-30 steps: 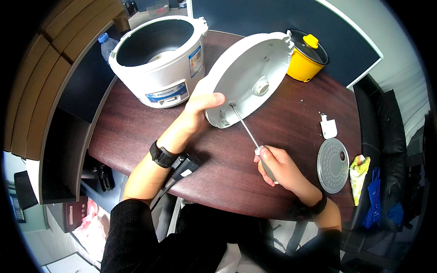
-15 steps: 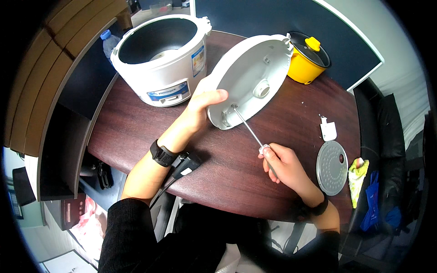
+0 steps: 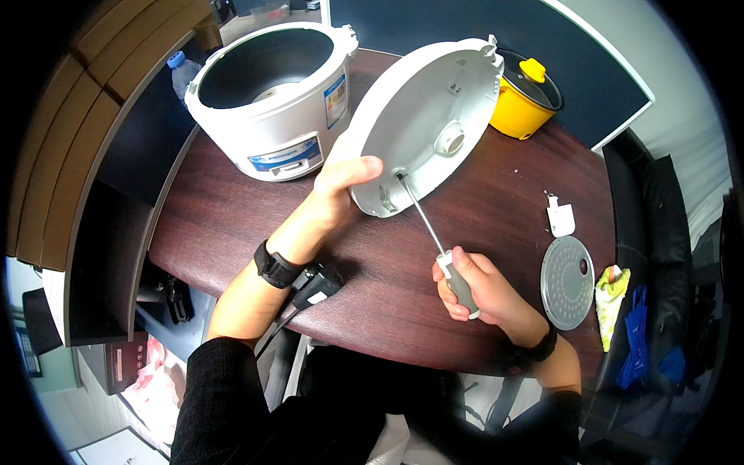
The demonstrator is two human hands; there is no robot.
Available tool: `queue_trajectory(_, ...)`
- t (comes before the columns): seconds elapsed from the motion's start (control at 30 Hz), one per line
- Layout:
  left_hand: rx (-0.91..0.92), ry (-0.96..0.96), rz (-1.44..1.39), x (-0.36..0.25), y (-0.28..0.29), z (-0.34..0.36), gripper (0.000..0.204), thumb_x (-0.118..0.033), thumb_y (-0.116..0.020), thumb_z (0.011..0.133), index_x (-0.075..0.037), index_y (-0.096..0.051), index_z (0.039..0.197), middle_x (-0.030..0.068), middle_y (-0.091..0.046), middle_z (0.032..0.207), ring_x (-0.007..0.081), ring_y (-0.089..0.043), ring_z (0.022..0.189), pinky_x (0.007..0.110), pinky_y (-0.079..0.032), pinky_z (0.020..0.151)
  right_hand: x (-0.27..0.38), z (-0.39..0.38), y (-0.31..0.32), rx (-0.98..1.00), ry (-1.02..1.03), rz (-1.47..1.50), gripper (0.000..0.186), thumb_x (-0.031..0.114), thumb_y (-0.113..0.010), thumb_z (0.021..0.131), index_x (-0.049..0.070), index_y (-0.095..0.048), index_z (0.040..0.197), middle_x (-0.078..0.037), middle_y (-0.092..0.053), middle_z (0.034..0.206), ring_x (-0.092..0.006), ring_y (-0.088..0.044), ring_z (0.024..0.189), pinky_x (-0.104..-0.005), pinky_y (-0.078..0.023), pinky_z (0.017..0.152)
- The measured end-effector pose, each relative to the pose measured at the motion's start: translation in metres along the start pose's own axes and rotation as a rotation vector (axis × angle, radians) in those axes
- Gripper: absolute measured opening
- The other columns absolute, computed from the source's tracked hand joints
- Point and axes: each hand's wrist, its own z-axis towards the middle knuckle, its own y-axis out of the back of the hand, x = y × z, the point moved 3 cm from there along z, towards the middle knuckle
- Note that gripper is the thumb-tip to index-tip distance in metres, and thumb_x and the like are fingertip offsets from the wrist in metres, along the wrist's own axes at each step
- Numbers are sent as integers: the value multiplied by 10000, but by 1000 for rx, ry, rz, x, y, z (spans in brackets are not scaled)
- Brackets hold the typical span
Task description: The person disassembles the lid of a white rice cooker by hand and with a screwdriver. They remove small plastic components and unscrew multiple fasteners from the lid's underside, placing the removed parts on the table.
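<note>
My left hand (image 3: 339, 186) grips the near-left rim of a white rice cooker lid (image 3: 422, 108), thumb over the edge and the other fingers hidden behind it. The lid is tilted up with its hollow inside facing me. My right hand (image 3: 484, 291) is closed around the grey and white handle of a screwdriver (image 3: 457, 283). Its thin shaft reaches up to the lid's inner face, where the tip meets a small dark spot near the lower left. Behind my left hand stands the white rice cooker body (image 3: 271, 132), uncovered, its dark inside showing.
A yellow pot (image 3: 518, 112) with a dark lid stands at the back right. On the right lie a small white plastic part (image 3: 559, 218), a round perforated metal plate (image 3: 566, 283) and a yellow patterned cloth (image 3: 611, 298). A black plug with its cable (image 3: 319, 288) lies by my left wrist.
The lid has tipped up a little more toward me. My right hand has shifted its hold on the screwdriver, so more of the handle shows. The tip remains at the same spot.
</note>
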Motion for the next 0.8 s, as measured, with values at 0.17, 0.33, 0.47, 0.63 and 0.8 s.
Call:
queue_trajectory(0.17,-34,-22,40,1,-1,3,684,-324,-589,708,50,-440,1261,146,-579,1091,198,-559,968,293,-431,845,-3,2,2,115,-103,268,468,431,-278,991,18,-492,946,-37,-478,608,-92,-420,420,-239,-360,401)
queue_trajectory(0.33,-55,9,13,3,2,2,649,-314,-574,725,50,-454,1248,141,-588,1069,195,-558,966,294,-431,842,16,-6,10,-174,19,-375,380,343,-379,987,10,-535,888,-60,-525,583,-144,-466,418,-265,-396,421)
queue_trajectory(0.47,-17,39,31,2,1,2,651,-312,-572,727,52,-450,1252,142,-589,1069,195,-560,964,291,-433,839,39,-18,-1,-491,390,-1107,281,254,-546,913,-2,-553,797,-169,-527,562,-303,-550,477,-371,-414,464)
queue_trajectory(0.63,-15,61,22,1,-3,0,683,-322,-580,715,51,-437,1268,150,-583,1084,201,-554,986,294,-425,859,32,-19,-2,-494,468,-1170,293,258,-514,934,-5,-548,810,-144,-533,552,-274,-549,463,-344,-411,446)
queue_trajectory(0.8,5,-10,65,0,-6,2,741,-337,-589,689,47,-411,1297,161,-558,1132,210,-535,1018,300,-413,879,9,-3,6,-203,124,-490,387,323,-365,997,-9,-515,868,-22,-475,558,-78,-436,431,-225,-358,402)
